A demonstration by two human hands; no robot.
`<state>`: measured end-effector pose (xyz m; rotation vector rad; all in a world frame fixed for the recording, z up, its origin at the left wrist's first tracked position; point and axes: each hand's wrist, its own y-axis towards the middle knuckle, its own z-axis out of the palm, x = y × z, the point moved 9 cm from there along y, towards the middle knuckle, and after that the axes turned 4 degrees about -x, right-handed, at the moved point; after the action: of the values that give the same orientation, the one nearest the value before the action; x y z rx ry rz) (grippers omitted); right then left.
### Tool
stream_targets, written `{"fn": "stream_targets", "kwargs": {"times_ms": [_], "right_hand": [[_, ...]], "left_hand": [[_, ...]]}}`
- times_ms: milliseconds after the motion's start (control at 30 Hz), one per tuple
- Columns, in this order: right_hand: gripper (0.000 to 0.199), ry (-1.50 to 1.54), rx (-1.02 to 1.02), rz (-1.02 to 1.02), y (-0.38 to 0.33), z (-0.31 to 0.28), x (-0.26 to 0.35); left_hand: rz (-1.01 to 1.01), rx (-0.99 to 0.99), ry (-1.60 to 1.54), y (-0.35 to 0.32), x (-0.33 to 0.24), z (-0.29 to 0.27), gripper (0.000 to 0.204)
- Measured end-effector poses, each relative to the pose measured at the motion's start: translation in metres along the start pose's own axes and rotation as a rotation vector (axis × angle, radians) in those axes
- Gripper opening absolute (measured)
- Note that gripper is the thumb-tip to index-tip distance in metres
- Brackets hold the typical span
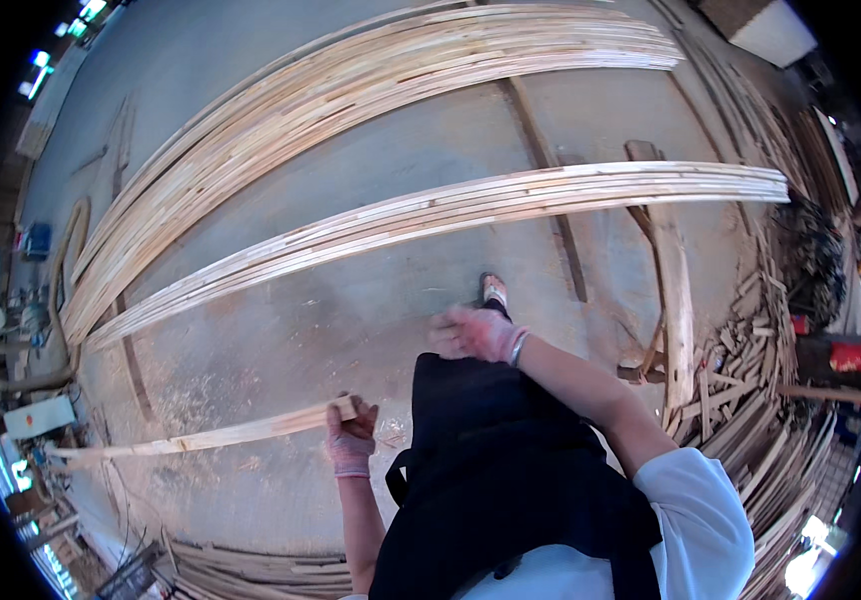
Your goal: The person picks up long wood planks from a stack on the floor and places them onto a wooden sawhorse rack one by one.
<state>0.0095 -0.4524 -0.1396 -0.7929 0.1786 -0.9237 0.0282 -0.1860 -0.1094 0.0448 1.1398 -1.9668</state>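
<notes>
My left hand (351, 440), in a pink work glove, grips the near end of a long pale wooden strip (201, 436) that runs out to the left, low over the concrete floor. My right hand (476, 333), also gloved, hovers in front of my dark apron with its fingers spread and nothing in it; it looks blurred. One of my feet in a sandal (494, 291) shows just beyond it.
Two long rows of stacked wooden strips lie on the floor ahead, a wide one (351, 90) farther off and a narrower one (451, 210) nearer. A single plank (673, 290) lies at right beside a heap of offcuts (751, 400). Machines stand at the left edge.
</notes>
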Motion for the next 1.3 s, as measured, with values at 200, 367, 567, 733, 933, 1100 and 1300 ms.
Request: {"fn": "stream_targets", "kwargs": {"times_ms": [200,367,567,733,933,1100,1300], "right_hand": [[0.034,0.455,-0.063,-0.213,0.026,-0.155,0.097],[0.037,0.518,-0.150,-0.351,0.070,-0.314,0.134],[0.053,0.841,-0.656,-0.311,0.089,-0.399,0.203],[0.053,0.923,-0.771,-0.620,0.123,-0.486,0.260],[0.027,0.680,-0.945,-0.511,0.111,-0.486,0.246],[0.018,0.471,-0.578,-0.598,0.064,-0.450,0.214],[0.023,0.499,-0.453,-0.778,-0.043,-0.335,0.157]], "left_hand": [[0.253,-0.663,-0.279,-0.046,-0.024,-0.023,0.049],[0.020,-0.399,0.081,-0.055,0.047,-0.071,0.054],[-0.230,-0.690,0.047,-0.070,0.088,0.023,0.057],[-0.189,-0.717,0.020,-0.076,0.092,0.033,0.058],[-0.236,-0.878,0.178,-0.072,0.097,0.045,0.052],[-0.205,-0.675,0.111,-0.054,0.096,0.009,0.057],[-0.202,-0.617,0.126,-0.027,0.095,-0.037,0.055]]}}
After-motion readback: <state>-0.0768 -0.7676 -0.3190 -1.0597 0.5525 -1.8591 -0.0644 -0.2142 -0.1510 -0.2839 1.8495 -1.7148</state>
